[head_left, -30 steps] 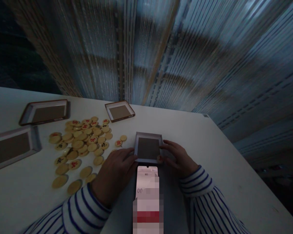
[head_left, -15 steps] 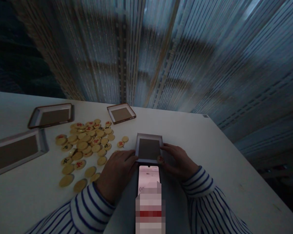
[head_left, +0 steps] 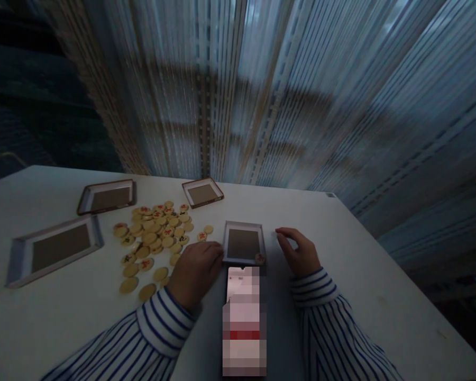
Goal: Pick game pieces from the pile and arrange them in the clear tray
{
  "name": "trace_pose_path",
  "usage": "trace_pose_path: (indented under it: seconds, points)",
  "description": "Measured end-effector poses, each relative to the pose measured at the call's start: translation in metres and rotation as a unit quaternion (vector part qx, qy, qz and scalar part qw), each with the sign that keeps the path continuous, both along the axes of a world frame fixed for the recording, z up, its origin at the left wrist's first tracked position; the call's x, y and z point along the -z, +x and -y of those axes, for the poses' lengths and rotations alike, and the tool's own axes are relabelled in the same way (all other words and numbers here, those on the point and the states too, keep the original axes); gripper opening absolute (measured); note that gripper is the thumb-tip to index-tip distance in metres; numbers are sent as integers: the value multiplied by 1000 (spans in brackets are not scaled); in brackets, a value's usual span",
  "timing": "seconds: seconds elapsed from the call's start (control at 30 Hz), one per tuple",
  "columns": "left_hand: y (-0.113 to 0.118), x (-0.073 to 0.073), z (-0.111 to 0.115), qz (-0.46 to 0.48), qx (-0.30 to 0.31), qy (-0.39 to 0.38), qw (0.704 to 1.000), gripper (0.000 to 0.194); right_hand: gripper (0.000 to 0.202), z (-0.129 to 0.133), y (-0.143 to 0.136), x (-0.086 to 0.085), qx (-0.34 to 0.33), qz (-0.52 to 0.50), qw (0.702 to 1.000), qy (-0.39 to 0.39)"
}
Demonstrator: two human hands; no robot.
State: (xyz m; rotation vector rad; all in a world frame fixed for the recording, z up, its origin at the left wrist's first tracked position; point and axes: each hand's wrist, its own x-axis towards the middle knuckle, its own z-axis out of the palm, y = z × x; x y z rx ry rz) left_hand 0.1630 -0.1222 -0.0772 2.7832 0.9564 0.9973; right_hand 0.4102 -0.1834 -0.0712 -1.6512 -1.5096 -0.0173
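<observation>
- The tray, pale-walled and dark-floored, lies at the far left of the white table.
- Just behind it, the big lid lies hollow side up, brown at the rim.
- The pieces, round and pale wooden, lie in a loose heap right of the tray; some show red or black characters. A few lie apart from the heap, towards the box.
- The left hand is palm down, fingers bunched at the box's left wall; whether it grips that wall, I cannot tell. Its sleeve is striped blue and white.
- The small lid lies behind, near the table's back edge.
- The box, small and open-topped, sits between the hands.
- The phone lies just in front of the box, most of its screen blurred into blocks.
- One disc is at the box's near right corner; flat or leaning, I cannot tell.
- The right hand is free of the box, just beside it, thumb and forefinger curved, nothing visible between them.
</observation>
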Motion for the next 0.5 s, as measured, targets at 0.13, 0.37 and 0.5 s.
trace_pose_path:
  seconds: [0.13,0.37,0.5]
  points:
    - [-1,-7,2,21,-16,-6,1000,13,21,0,-5,4,-12,-15,1000,21]
    - [-13,-18,17,44,-31,-16,998,16,25,-1,-14,8,2,-96,995,39]
    - [-37,-24,26,68,-33,-14,997,19,29,1,-12,7,12,-168,985,43]
